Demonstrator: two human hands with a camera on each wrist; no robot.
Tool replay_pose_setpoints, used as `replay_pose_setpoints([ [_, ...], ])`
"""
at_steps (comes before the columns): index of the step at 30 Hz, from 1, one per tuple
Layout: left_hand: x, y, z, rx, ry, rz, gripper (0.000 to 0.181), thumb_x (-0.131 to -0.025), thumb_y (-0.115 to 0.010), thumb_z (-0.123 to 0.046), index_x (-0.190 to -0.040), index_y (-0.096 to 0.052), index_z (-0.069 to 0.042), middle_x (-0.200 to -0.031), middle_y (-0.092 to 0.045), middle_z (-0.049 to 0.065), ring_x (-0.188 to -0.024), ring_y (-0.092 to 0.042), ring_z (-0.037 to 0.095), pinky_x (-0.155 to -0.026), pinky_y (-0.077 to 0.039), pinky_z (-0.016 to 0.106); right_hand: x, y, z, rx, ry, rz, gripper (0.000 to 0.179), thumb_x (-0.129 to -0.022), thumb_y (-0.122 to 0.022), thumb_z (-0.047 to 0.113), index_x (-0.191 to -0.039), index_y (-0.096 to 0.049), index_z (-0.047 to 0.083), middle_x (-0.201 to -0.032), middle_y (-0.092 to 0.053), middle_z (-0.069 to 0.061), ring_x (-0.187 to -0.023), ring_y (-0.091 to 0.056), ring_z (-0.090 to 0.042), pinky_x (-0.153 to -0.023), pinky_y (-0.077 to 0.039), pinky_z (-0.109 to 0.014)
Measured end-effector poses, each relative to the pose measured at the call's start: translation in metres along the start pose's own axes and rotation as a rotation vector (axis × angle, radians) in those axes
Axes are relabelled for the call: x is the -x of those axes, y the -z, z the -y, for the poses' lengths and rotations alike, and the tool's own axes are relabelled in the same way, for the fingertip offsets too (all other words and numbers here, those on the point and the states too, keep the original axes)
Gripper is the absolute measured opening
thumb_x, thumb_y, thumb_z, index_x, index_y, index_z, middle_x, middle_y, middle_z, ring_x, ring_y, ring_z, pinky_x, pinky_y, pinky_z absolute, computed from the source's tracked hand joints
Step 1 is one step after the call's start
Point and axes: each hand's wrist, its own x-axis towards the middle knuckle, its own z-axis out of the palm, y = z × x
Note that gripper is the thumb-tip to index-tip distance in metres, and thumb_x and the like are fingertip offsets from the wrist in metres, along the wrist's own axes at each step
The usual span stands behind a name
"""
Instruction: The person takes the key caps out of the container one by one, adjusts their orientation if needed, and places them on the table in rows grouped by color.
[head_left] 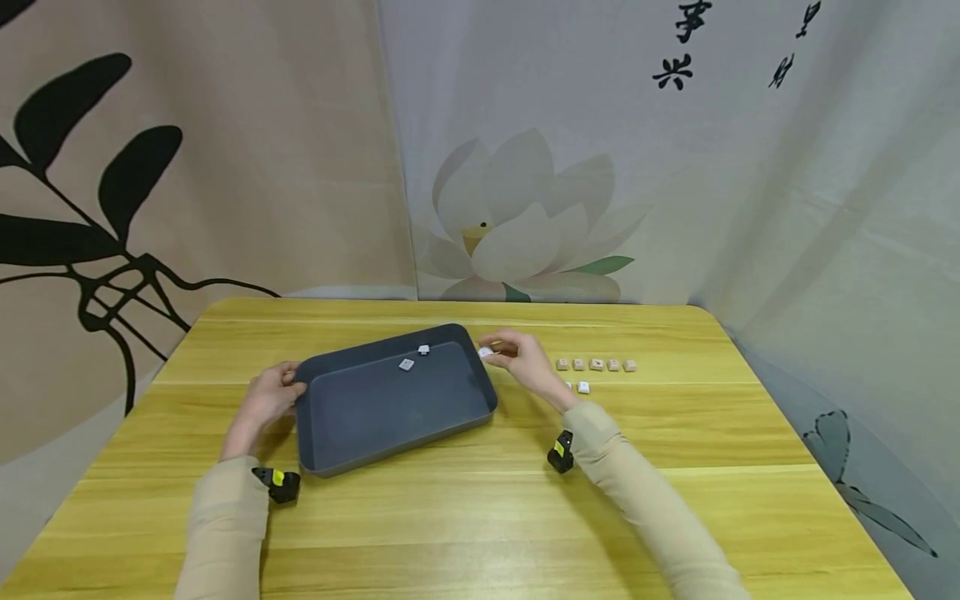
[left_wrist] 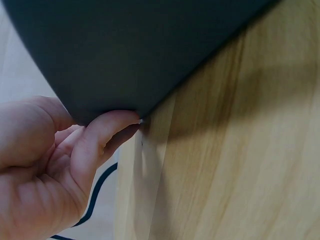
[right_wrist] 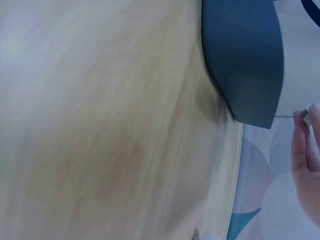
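Observation:
A dark grey rectangular tray (head_left: 390,417) stands at an angle on the wooden table. My left hand (head_left: 272,393) grips its left rim at the far corner; in the left wrist view the fingers of that hand (left_wrist: 65,155) curl against the tray's dark wall (left_wrist: 125,55). Just past the right rim, my right hand (head_left: 525,362) pinches a small white keycap (head_left: 485,352) between thumb and fingertips. The same keycap (right_wrist: 306,118) shows at the right side of the right wrist view. Inside the tray lie two more keycaps, one whitish (head_left: 406,365) and one near the back wall (head_left: 423,350).
On the table (head_left: 675,433) right of my right hand, several beige keycaps (head_left: 596,365) form a row. Nearer me is a white keycap (head_left: 583,387), with another partly hidden by my wrist. A printed curtain (head_left: 540,225) hangs behind the table's back edge.

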Motion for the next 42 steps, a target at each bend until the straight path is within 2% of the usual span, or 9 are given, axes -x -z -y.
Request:
replay_pose_setpoints([
  [11,-0.001,0.0,0.002,-0.002,-0.013,-0.001,0.05,-0.099,-0.039,-0.004,-0.144,-0.025,0.013,-0.138,-0.039,0.039,-0.111,-0.059,0.044,-0.076,-0.061,0.035,0.018,0.019,-0.006,0.051,-0.007,-0.024,0.03,-0.086,-0.067,0.006,-0.116,-0.067,0.001,-0.109,-0.056,-0.015,-0.104,-0.063,-0.029,-0.089,-0.057,-0.031],
  [18,-0.001,-0.003,0.002,-0.004,-0.011,-0.009,0.05,-0.099,-0.04,-0.003,-0.144,-0.026,0.013,-0.137,-0.04,0.038,-0.11,-0.06,0.043,-0.076,-0.061,0.035,0.029,0.031,-0.012,0.034,-0.047,-0.058,0.029,-0.083,-0.071,0.008,-0.112,-0.068,0.002,-0.109,-0.065,-0.015,-0.097,-0.066,-0.025,-0.081,-0.058,-0.024],
  [25,0.0,-0.002,0.001,-0.014,-0.017,-0.012,0.05,-0.099,-0.039,-0.004,-0.144,-0.027,0.013,-0.136,-0.042,0.039,-0.11,-0.06,0.044,-0.076,-0.061,0.035,0.04,0.046,-0.015,0.009,-0.054,-0.088,0.029,-0.081,-0.074,0.011,-0.108,-0.069,0.002,-0.107,-0.067,-0.018,-0.085,-0.065,-0.007,-0.074,-0.057,-0.019],
  [29,0.0,-0.002,0.0,-0.019,-0.015,-0.012,0.049,-0.099,-0.039,-0.004,-0.143,-0.027,0.013,-0.136,-0.042,0.039,-0.111,-0.06,0.044,-0.076,-0.061,0.035,0.045,0.057,-0.02,0.022,-0.064,-0.116,0.03,-0.081,-0.075,0.012,-0.108,-0.068,0.0,-0.106,-0.067,-0.019,-0.083,-0.064,-0.003,-0.072,-0.056,-0.017],
  [35,0.0,-0.002,0.0,-0.017,-0.012,-0.008,0.049,-0.099,-0.04,-0.004,-0.143,-0.027,0.013,-0.137,-0.041,0.039,-0.11,-0.06,0.043,-0.076,-0.061,0.035,0.055,0.073,-0.029,0.066,-0.1,-0.135,0.035,-0.08,-0.075,0.012,-0.11,-0.067,-0.003,-0.105,-0.068,-0.02,-0.081,-0.064,-0.003,-0.07,-0.056,-0.018],
  [42,0.0,-0.002,0.0,-0.021,-0.007,-0.009,0.049,-0.099,-0.04,-0.003,-0.143,-0.028,0.013,-0.136,-0.042,0.038,-0.11,-0.06,0.043,-0.076,-0.061,0.035,0.065,0.091,-0.038,0.145,-0.176,-0.185,0.035,-0.078,-0.077,0.012,-0.11,-0.068,0.001,-0.108,-0.068,-0.018,-0.085,-0.062,-0.008,-0.071,-0.054,-0.018],
])
